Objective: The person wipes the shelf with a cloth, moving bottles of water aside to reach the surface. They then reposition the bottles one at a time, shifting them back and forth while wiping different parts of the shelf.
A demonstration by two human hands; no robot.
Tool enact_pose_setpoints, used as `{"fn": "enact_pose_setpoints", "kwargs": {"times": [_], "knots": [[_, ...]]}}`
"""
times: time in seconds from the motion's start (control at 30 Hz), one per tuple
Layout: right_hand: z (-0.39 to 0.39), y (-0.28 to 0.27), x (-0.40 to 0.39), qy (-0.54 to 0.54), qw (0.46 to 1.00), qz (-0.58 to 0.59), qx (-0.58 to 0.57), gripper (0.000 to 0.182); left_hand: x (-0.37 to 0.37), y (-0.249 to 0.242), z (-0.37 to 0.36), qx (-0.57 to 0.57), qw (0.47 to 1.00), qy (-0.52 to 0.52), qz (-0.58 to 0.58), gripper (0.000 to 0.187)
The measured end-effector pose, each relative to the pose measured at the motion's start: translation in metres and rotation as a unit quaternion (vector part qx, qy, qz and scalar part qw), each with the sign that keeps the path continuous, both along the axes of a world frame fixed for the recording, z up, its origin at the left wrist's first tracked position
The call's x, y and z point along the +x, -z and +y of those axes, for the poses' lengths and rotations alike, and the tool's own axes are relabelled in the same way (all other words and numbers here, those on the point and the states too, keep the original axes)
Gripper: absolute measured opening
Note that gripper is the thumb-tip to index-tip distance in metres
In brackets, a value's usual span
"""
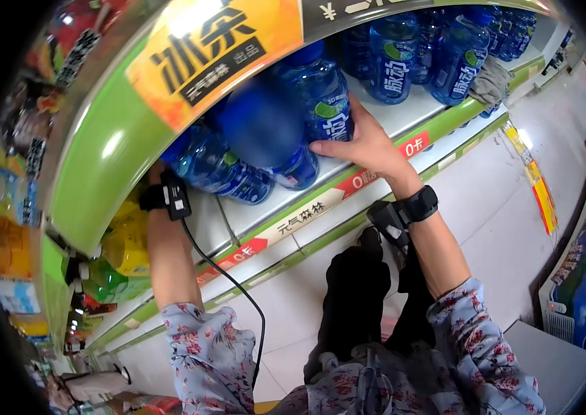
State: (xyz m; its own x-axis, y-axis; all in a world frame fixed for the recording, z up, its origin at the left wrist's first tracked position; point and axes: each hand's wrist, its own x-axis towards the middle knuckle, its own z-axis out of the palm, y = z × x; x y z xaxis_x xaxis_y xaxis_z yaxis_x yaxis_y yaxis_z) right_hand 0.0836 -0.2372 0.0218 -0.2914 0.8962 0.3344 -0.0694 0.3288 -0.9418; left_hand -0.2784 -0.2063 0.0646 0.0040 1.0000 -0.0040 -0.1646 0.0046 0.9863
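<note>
My right hand (369,144) is at the front of the shelf, its thumb and fingers around the lower part of a blue bottle (321,100) with a green-and-white label. Left of that bottle stand more blue bottles (220,166), leaning at the shelf's front, partly behind a blurred dark blue shape (263,124). My left forearm reaches up at the left of these bottles, a black device on its wrist; the left hand itself is hidden behind the curved green frame and the bottles.
More blue bottles (393,59) and a grey cloth (490,81) are on the shelf to the right. Yellow and green bottles (116,252) stand at the left. A black cable hangs from my left wrist. A grey box (552,363) lies at the lower right.
</note>
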Motion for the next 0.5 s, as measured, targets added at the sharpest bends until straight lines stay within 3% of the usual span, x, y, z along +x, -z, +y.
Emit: {"fn": "enact_pose_setpoints", "kwargs": {"times": [0.27, 0.37, 0.43, 0.47, 0.5], "knots": [[0.005, 0.0, 0.001, -0.015, 0.999, 0.045, -0.014, 0.102, 0.004, 0.022, -0.036, 0.008, 0.997, -0.014, -0.077, 0.039], [0.007, -0.001, 0.005, -0.033, 0.987, 0.142, -0.06, 0.1, 0.026, 0.013, -0.044, 0.03, 0.986, -0.046, -0.157, 0.04], [0.01, 0.0, 0.007, -0.032, 0.985, 0.156, -0.068, 0.093, 0.044, 0.0, -0.052, 0.034, 0.977, -0.038, -0.209, 0.042], [0.011, 0.001, 0.006, -0.032, 0.984, 0.162, -0.074, 0.09, 0.046, 0.007, -0.048, 0.027, 0.977, 0.015, -0.21, 0.044], [0.01, -0.002, 0.004, -0.033, 0.982, 0.168, -0.081, 0.087, 0.048, 0.013, -0.047, 0.032, 0.98, -0.018, -0.194, 0.044]]}}
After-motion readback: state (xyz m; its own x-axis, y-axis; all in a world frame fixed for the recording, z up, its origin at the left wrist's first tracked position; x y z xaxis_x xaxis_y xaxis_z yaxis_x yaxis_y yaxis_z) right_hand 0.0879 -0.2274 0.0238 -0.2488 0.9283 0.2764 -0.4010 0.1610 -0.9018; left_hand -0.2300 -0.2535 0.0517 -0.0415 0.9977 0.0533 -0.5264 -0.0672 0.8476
